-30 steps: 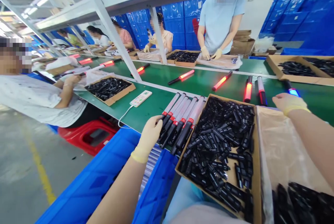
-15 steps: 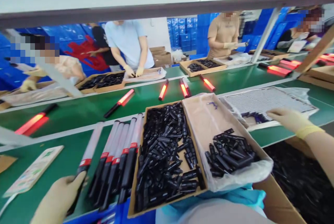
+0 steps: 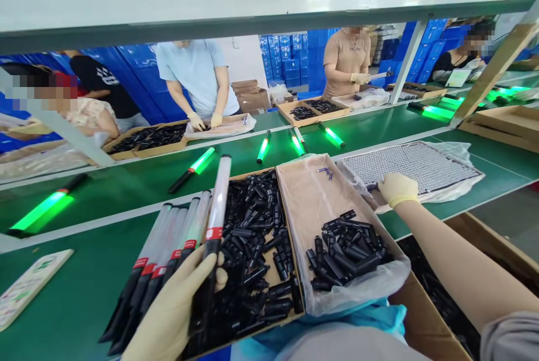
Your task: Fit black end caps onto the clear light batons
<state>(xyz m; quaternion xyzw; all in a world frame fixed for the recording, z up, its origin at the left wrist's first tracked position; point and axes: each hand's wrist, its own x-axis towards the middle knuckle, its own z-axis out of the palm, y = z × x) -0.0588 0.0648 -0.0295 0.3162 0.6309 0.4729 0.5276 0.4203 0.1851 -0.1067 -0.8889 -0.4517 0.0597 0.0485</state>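
Observation:
My left hand [image 3: 181,299], gloved, is wrapped round the black handle of a light baton [image 3: 217,209], which stands tilted with its clear tube upward. To its left, several more unlit batons [image 3: 147,265] with red bands lie side by side. Beside my hand is a cardboard box of black plastic parts [image 3: 256,226]. My right hand [image 3: 399,188], gloved, is closed at the near left edge of a tray [image 3: 429,167] packed with small silvery-topped pieces. Its fingertips are over dark small cylinders, and what they grip is hidden. Between my hands, a plastic-lined box [image 3: 303,187] holds black tubular parts [image 3: 345,251].
Batons glowing green [image 3: 202,161] lie along the green belt [image 3: 240,153]. A white shelf beam [image 3: 252,4] crosses above. Several co-workers sit or stand opposite, beside boxes of parts [image 3: 160,136]. A white power strip [image 3: 33,288] lies at left, and an open carton [image 3: 438,316] is at lower right.
My left hand has lifted a baton from the left of the row and brought it right, over the parts box. My right hand has moved left along the tray. The lit batons went from red to green.

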